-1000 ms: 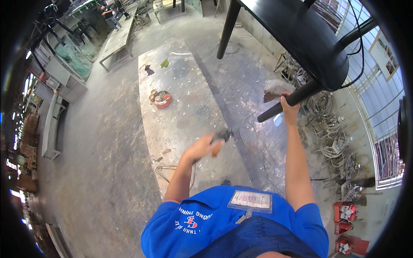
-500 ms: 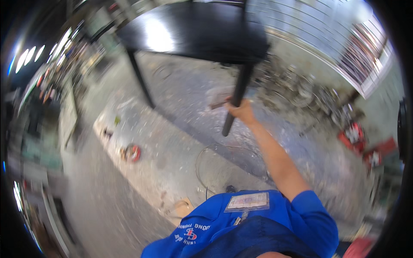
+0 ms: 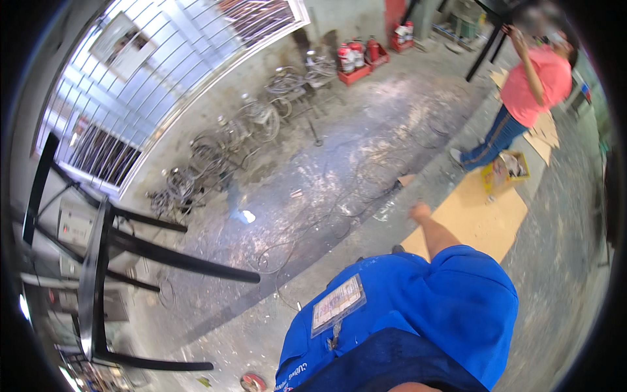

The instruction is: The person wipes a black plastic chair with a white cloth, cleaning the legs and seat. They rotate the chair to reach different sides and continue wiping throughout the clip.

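Note:
My right hand (image 3: 421, 210) reaches forward, low over the floor near a large tan cardboard sheet (image 3: 471, 219); its fingers are too small and turned away to read. A small brown piece (image 3: 406, 179) shows just beyond it, and I cannot tell whether the hand touches it. My left hand is outside the view. At the left, a black chair (image 3: 96, 281) is tipped sideways, its legs pointing right across the view. No hand shows on its visible parts.
At the far right stands a co-worker in a pink shirt (image 3: 537, 81), hands raised at another black chair (image 3: 486, 49). A yellow box (image 3: 498, 176) sits on the cardboard. Coiled hoses (image 3: 261, 117) and red fire extinguishers (image 3: 353, 57) line the wall. A tape roll (image 3: 253, 382) lies near the lower edge.
My view has swung to the right, bringing the co-worker and cardboard in. My right hand has let go of the chair leg. The chair is now tipped at the left.

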